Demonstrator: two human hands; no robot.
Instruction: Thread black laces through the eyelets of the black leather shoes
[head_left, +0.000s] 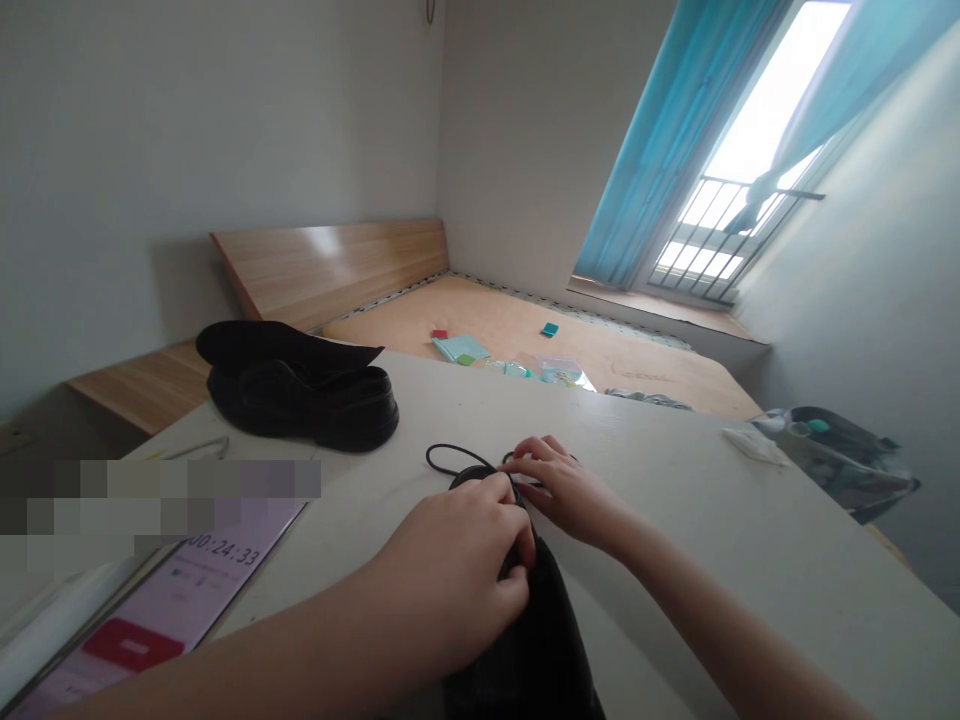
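Observation:
A black shoe [559,620] lies on the white table right in front of me, its near part running out of the bottom of the picture. My left hand [469,560] is curled closed over the top of this shoe, fingertips tucked at its opening and partly hidden. On the far side, the bent fingers of my right hand [562,485] close on a thin black shoelace [442,447], which loops out to the left beyond the shoe. To the left stands a second black shoe [337,405], with a black insole [277,345] lying across its top.
A phone [157,600] with a running timer lies at the left, its upper part blurred out. The table [645,460] borders a bed [645,345] with papers and plastic packets. A crumpled tissue [754,445] and a lined bin [847,460] are at the right.

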